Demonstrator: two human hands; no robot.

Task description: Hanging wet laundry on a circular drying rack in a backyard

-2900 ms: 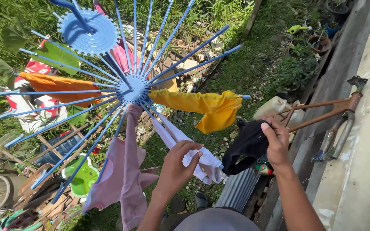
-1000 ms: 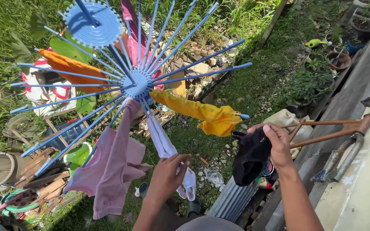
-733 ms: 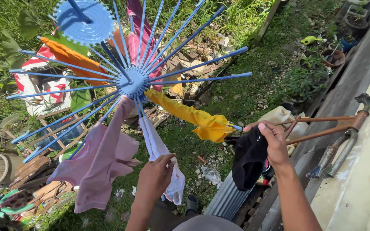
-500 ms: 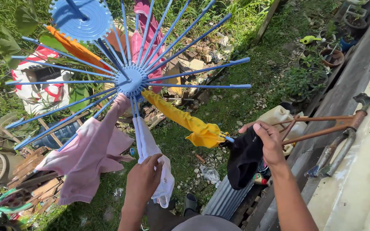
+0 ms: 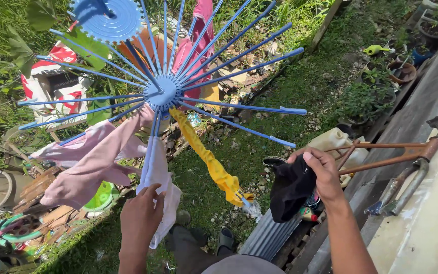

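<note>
A blue round drying rack [image 5: 162, 93] with many thin spokes hangs in front of me. My left hand [image 5: 140, 219] grips a white cloth [image 5: 157, 175] draped on a lower spoke. To its left hangs a pink garment [image 5: 84, 165], to its right a yellow cloth [image 5: 210, 161]. Orange and pink clothes hang on the far spokes. My right hand [image 5: 322, 171] holds a black garment [image 5: 290, 186] up beside the rack, just below two bare spokes.
A rusty bicycle frame [image 5: 401, 157] lies on the concrete ledge [image 5: 432, 213] at right. Potted plants [image 5: 381, 71] line the ledge's far end. A white jug [image 5: 338, 142], corrugated sheet [image 5: 269, 236], wood scraps and a green basin [image 5: 100, 198] lie on the grass below.
The rack has turned clockwise: white, pink and yellow cloths swung left and down with my left hand on the white one. Bare spokes now face my right hand, which still holds the black garment.
</note>
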